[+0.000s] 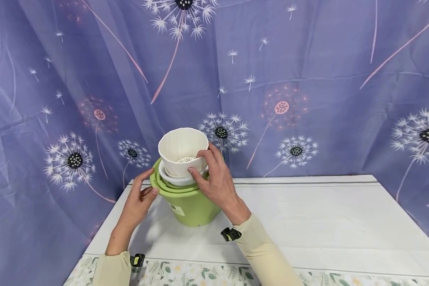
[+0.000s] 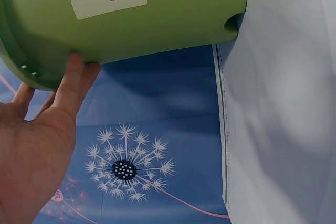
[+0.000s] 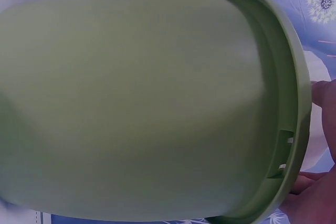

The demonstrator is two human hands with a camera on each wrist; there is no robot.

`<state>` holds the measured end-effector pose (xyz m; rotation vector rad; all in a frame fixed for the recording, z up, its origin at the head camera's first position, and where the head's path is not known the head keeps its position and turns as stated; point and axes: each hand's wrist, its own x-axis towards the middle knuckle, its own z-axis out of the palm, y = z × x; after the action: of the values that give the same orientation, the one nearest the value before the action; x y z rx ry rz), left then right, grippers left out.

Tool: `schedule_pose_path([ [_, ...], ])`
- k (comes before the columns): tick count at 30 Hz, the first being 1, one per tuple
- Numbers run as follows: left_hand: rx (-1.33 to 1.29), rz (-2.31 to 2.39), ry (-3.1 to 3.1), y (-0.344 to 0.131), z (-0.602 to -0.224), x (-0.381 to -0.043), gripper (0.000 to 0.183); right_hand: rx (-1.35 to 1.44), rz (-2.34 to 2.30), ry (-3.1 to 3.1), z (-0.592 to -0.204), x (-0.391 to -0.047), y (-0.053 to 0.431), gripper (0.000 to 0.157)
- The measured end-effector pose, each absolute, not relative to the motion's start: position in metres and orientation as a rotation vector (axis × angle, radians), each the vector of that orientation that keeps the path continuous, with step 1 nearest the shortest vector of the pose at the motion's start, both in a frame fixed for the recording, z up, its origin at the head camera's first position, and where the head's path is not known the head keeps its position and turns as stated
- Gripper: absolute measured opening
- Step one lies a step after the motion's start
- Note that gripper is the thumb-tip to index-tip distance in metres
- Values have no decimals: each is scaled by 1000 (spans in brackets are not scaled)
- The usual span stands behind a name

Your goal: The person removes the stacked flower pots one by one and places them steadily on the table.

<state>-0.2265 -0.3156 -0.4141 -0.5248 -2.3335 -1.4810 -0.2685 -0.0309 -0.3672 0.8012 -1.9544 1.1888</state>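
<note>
A large green flowerpot (image 1: 194,208) with a pale label stands on the table, with another green rim nested inside it. Within these sits a white pot (image 1: 178,180), and a faceted white flowerpot (image 1: 180,149) with drainage holes rises above the stack. My right hand (image 1: 218,180) pinches the faceted pot's wall on its right side, thumb outside and a finger over the rim. On the left, my left hand (image 1: 137,202) grips the large green pot's rim; in the left wrist view its fingers (image 2: 73,85) reach around that rim.
A white cloth covers the table (image 1: 318,222), with a floral strip (image 1: 200,274) along the near edge. Purple dandelion-print curtain (image 1: 307,99) hangs close behind and at both sides. The stack stands toward the table's left.
</note>
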Motion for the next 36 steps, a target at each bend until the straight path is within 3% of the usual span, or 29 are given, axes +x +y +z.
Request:
schedule_pose_path([
  [36,-515,-1493,-2333,-317,-414,-226,63,860,1219,-1767,-357,-266,-29,37],
])
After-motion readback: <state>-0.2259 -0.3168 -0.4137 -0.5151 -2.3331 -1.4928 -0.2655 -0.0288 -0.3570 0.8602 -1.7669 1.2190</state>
